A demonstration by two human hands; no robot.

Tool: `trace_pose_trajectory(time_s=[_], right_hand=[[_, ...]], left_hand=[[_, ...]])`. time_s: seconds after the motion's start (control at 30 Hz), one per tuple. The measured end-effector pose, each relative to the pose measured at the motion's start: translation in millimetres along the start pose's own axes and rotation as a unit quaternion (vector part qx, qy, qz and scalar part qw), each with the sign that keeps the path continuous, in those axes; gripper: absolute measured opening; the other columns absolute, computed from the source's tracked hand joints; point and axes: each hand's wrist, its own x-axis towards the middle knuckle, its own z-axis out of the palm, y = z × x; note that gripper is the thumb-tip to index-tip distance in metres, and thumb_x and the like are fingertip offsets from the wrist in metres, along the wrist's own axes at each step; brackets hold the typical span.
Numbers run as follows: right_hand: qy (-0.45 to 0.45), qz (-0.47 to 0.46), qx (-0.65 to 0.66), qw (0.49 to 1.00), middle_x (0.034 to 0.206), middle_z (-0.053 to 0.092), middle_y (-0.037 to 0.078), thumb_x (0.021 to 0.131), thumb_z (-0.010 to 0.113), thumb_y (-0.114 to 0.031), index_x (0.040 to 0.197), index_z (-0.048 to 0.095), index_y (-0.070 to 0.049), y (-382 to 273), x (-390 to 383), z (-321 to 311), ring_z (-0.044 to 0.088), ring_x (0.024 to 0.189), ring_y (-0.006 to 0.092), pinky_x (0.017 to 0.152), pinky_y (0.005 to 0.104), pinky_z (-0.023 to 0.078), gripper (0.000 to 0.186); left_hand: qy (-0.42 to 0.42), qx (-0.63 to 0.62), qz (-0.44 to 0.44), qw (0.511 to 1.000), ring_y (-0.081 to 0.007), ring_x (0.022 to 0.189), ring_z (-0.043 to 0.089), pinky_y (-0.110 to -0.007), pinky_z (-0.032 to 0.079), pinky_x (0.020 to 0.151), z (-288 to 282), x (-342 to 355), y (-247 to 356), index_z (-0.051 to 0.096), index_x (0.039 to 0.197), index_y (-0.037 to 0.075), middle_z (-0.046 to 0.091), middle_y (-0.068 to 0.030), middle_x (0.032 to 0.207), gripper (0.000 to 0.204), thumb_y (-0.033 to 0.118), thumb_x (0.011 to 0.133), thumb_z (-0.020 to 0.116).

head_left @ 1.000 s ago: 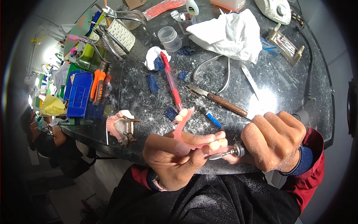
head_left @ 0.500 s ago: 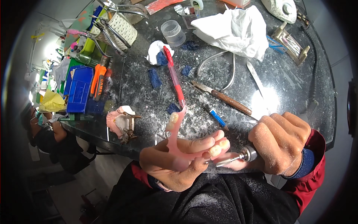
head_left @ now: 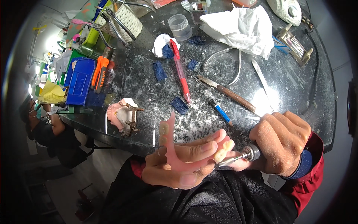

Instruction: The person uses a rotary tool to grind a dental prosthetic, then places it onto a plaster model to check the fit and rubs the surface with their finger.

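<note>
My left hand (head_left: pixel 167 177) grips a pink partial denture (head_left: pixel 170 151), its curved base between thumb and fingers. Cream-coloured teeth sit at both ends of the arch. In my closed right hand (head_left: pixel 281 140) is a rotary handpiece (head_left: pixel 251 152) with a slim metal bur (head_left: pixel 225 161) pointing left. The bur's tip is right by the teeth on the denture's right end; whether it touches them I cannot tell. White dust clings to my right hand.
White powder covers the dark bench. On it lie a red pen (head_left: pixel 180 71), a wooden-handled knife (head_left: pixel 235 98), a blue pencil (head_left: pixel 222 113) and a pink-and-white dental model (head_left: pixel 121 116). A pliers holder (head_left: pixel 126 28) stands far left, crumpled white plastic (head_left: pixel 240 31) far right. Someone sits at the left.
The denture has turned in my left hand, its left end swinging left and down and my thumb now lower. My right hand stays nearly in place. The whole bench view has shifted slightly.
</note>
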Motion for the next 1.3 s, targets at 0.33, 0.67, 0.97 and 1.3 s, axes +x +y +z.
trace_pose_trajectory(time_s=[0.33,0.67,0.97,1.3], right_hand=[[-0.004,-0.008,-0.009,1.0,0.048,0.039,0.001,0.059,0.077,-0.052,0.057,0.043,-0.008,-1,2,-2,0.041,0.038,0.0136,0.037,0.0256,0.028,0.055],[0.013,-0.007,-0.02,1.0,0.047,0.037,0.001,0.058,0.076,-0.054,0.057,0.042,-0.008,-1,2,0,0.039,0.037,0.0129,0.037,0.0251,0.027,0.057],[0.028,-0.02,-0.072,0.997,0.048,0.035,0.001,0.064,0.068,-0.06,0.055,0.041,-0.008,0,6,2,0.037,0.037,0.0126,0.037,0.0256,0.025,0.06],[0.022,-0.021,-0.076,0.997,0.047,0.035,0.0,0.069,0.063,-0.062,0.055,0.041,-0.008,0,4,4,0.036,0.037,0.012,0.037,0.0252,0.025,0.059]], left_hand=[[0.009,0.029,0.016,0.999,-0.0294,0.096,0.061,-0.053,0.041,0.092,0,1,1,0.051,0.104,-0.004,0.05,-0.0288,0.119,0.022,-0.01,0.082,0.052],[0.014,0.051,0.038,0.998,-0.0294,0.095,0.061,-0.053,0.044,0.089,-1,3,-1,0.05,0.103,-0.003,0.049,-0.0295,0.119,0.023,-0.01,0.082,0.053],[0.079,0.128,0.105,0.983,-0.0294,0.095,0.06,-0.052,0.046,0.086,8,5,-9,0.049,0.103,-0.002,0.048,-0.0302,0.119,0.023,-0.009,0.082,0.053],[0.077,0.146,0.131,0.978,-0.0293,0.094,0.06,-0.052,0.048,0.083,7,5,-11,0.047,0.103,-0.001,0.047,-0.0309,0.119,0.025,-0.009,0.081,0.054]])
